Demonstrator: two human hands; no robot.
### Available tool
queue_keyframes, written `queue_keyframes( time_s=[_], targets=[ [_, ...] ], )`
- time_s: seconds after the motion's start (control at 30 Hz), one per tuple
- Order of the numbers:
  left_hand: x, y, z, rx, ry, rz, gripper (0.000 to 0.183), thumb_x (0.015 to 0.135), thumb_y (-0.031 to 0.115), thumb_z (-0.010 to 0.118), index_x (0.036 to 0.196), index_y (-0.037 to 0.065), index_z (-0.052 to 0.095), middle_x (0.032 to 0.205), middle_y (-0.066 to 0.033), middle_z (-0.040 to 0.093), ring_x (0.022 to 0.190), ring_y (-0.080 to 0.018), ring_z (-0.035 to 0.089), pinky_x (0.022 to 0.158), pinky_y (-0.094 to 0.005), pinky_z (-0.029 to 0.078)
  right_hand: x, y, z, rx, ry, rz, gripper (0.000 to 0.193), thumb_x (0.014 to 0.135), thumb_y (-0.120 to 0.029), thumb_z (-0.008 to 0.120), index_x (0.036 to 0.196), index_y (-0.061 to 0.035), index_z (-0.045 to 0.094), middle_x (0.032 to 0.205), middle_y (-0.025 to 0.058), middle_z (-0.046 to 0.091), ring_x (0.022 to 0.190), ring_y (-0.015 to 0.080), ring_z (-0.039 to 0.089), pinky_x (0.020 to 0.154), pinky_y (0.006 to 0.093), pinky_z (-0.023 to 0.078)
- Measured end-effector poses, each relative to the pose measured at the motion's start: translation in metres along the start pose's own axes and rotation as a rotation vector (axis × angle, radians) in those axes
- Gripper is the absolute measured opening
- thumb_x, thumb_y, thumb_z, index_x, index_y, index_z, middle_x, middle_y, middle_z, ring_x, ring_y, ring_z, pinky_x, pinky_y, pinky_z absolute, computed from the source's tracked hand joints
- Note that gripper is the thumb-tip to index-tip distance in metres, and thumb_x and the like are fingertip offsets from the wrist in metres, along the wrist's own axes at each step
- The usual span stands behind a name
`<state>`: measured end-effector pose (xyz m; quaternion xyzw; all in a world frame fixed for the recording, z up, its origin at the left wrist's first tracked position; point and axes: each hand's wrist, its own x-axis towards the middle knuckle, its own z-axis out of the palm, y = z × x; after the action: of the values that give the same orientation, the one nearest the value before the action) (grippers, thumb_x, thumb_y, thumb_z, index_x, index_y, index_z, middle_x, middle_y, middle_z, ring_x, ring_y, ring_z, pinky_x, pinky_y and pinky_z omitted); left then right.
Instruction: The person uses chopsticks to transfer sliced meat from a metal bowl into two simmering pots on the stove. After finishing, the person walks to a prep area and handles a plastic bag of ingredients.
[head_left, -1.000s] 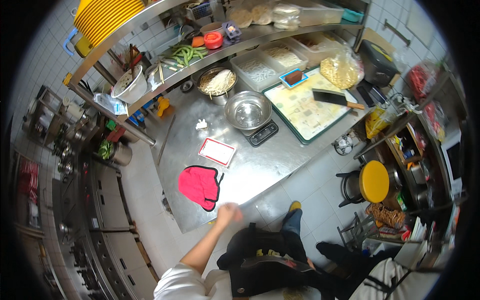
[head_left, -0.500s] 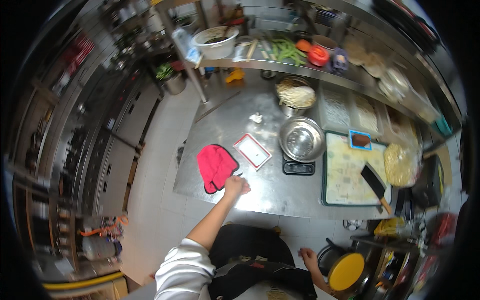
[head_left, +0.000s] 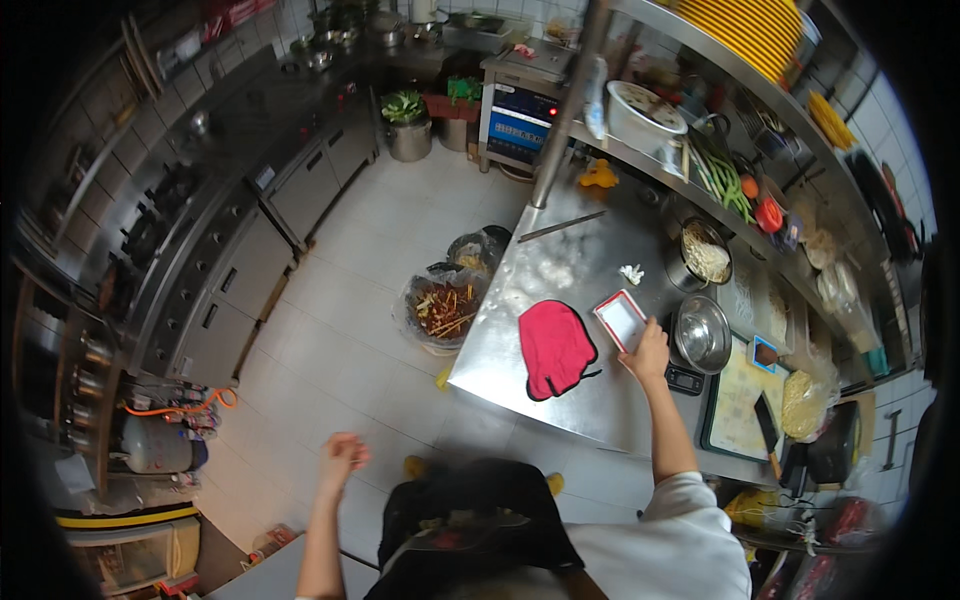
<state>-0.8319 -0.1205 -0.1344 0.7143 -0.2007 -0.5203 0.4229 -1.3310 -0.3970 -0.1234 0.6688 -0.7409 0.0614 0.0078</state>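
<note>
My right hand (head_left: pixel 648 352) reaches over the steel table and grips the near edge of a small white tray with a red rim (head_left: pixel 620 322). My left hand (head_left: pixel 342 460) hangs over the floor, apart from the table, its fingers loosely bent and slightly blurred; nothing shows in it. A red cloth piece with black edging (head_left: pixel 555 348), perhaps a cap, lies flat to the left of the tray. Just right of my right hand stand a steel bowl (head_left: pixel 702 335) and a black kitchen scale (head_left: pixel 684 378). A crumpled white scrap (head_left: pixel 631 273) rests beyond the tray.
A cleaver (head_left: pixel 767 428) lies on a cutting board (head_left: pixel 722 425) at the right. Behind it stands a pot of pale food (head_left: pixel 704 255). An overhead shelf (head_left: pixel 640 165) spans the table's back. Beside the table's left edge, a lined waste bin (head_left: pixel 440 308) stands on the floor.
My left hand has left the red cloth and swung out over the floor. My right hand has come up from my side onto the tray. The view has turned left.
</note>
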Motion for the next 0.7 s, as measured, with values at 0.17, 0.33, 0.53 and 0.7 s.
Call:
queue_keyframes(
  time_s=[0.17,0.33,0.53,0.7],
  targets=[
    [0.020,0.004,-0.116,-0.059,0.322,-0.232,0.012,0.091,0.014,0.050,0.098,0.008,0.056,0.083,-0.0058,0.064,0.070,-0.0119,0.061,0.058,-0.0239,0.049,-0.021,-0.067,-0.027,0.093,0.157,-0.146,0.091,0.048,-0.015,0.081,0.125,0.0016,0.036,0.110,0.0172,0.050,0.099,0.0362,0.048,0.084,0.0413,0.042],
    [0.120,0.078,-0.100,-0.187,-0.022,-0.065,0.018,0.089,0.016,0.053,0.104,0.005,0.056,0.092,-0.0092,0.064,0.079,-0.0162,0.063,0.065,-0.0258,0.050,0.006,-0.170,-0.032,0.339,0.070,-0.165,0.086,0.051,-0.013,0.083,0.123,0.0035,0.039,0.110,0.0192,0.042,0.099,0.0335,0.048,0.080,0.0374,0.045],
    [0.271,0.145,-0.121,0.057,-0.242,0.046,0.023,0.091,0.017,0.051,0.110,0.004,0.051,0.097,-0.0099,0.062,0.082,-0.0170,0.063,0.069,-0.0260,0.048,0.089,-0.278,0.022,0.374,0.048,-0.164,0.086,0.050,-0.016,0.084,0.121,0.0051,0.042,0.109,0.0187,0.044,0.099,0.0334,0.048,0.081,0.0360,0.045],
    [0.364,0.078,-0.271,-0.002,0.181,-0.155,0.019,0.085,0.007,0.052,0.104,0.003,0.053,0.079,-0.0028,0.054,0.066,-0.0121,0.056,0.051,-0.0205,0.043,0.182,-0.358,0.093,0.252,-0.056,0.062,0.085,0.048,-0.027,0.085,0.117,0.0033,0.047,0.108,0.0167,0.049,0.102,0.0344,0.047,0.088,0.0400,0.041]
  ],
)
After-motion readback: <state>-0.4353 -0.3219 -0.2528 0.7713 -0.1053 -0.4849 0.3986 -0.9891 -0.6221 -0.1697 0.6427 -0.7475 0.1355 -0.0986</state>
